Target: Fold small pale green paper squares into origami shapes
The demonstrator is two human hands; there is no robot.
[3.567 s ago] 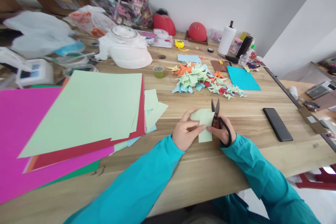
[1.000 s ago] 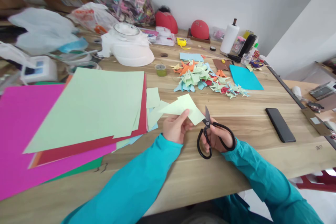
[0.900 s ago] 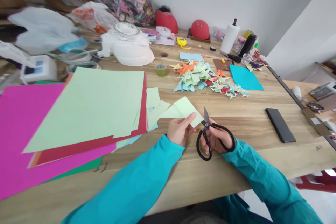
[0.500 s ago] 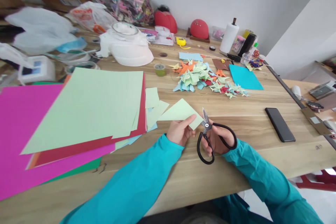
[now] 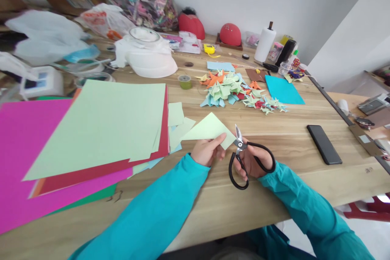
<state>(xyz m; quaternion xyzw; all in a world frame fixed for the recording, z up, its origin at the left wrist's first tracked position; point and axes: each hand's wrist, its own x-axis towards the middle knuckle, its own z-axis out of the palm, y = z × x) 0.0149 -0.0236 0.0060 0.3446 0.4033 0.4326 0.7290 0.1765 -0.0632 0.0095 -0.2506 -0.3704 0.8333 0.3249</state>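
My left hand point(image 5: 207, 151) pinches a folded pale green paper point(image 5: 209, 129) by its near edge, holding it just above the wooden table point(image 5: 289, 138). My right hand point(image 5: 252, 161) grips black-handled scissors point(image 5: 245, 161). Their blades point up and touch the paper's right corner. Both arms wear teal sleeves.
A stack of large coloured sheets point(image 5: 91, 130), pale green on top, lies at the left. A pile of small folded paper shapes point(image 5: 234, 91) and a blue sheet point(image 5: 283, 89) lie beyond my hands. A black phone point(image 5: 323, 144) rests at the right. Bags, a paper towel roll point(image 5: 264, 44) and clutter line the back.
The paper was unfolded from between both hands and lifted in my left hand. My right hand turned the scissors, bringing the blades to the paper's right corner.
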